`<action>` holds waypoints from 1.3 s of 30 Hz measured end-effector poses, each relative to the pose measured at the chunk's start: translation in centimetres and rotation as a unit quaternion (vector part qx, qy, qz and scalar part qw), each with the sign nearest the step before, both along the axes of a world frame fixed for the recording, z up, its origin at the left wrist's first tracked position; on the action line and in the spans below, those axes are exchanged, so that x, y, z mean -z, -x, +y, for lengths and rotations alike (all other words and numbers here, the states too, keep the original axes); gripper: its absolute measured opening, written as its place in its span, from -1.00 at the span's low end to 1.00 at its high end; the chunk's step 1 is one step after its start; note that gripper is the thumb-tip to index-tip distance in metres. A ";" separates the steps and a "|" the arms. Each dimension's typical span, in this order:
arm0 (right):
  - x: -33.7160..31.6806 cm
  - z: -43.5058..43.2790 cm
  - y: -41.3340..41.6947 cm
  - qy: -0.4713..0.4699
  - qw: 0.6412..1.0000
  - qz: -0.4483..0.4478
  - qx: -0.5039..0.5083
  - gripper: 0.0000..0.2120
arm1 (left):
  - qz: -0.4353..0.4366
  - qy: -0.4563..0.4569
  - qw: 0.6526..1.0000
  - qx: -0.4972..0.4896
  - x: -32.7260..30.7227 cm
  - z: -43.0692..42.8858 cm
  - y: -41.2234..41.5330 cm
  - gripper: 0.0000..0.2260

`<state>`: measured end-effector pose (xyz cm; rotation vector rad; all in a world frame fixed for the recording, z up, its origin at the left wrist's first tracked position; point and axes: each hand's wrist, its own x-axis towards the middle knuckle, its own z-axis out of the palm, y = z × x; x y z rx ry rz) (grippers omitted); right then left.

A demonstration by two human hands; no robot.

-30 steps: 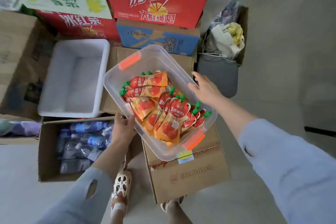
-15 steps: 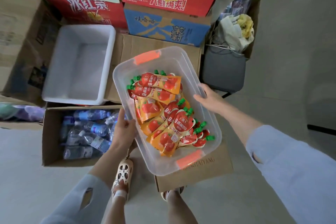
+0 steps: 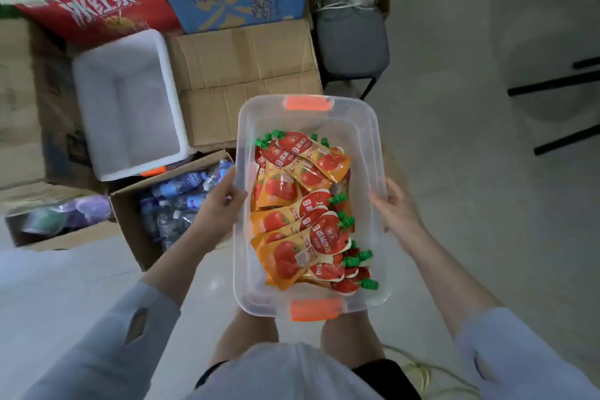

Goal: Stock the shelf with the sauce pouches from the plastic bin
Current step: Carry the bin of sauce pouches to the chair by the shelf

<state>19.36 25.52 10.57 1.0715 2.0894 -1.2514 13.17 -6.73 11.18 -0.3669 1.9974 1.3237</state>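
- Head view: bin (image 3: 308, 117) hangs level before our waist so nothing slides.
- Left grip (image 3: 220, 201) and right grip (image 3: 394, 208) each curl round a long rim, balancing it.
- Pouches (image 3: 298, 221) lie heaped inside; no shelf shows.

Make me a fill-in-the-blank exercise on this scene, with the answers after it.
1. The clear plastic bin is gripped by ____ hands: the left hand and the right hand hold its long sides.
2. The sauce pouches inside it have ____ caps.
3. The latches at the bin's short ends are ____.
4. The open cardboard box beside the left hand holds water ____.

Missing words: both; green; orange; bottles.
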 end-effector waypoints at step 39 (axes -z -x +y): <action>-18.4 60.9 -41.0 -0.138 0.830 0.119 0.528 -0.66 | 0.110 -0.089 0.884 0.446 -16.3 83.9 -18.6 -0.59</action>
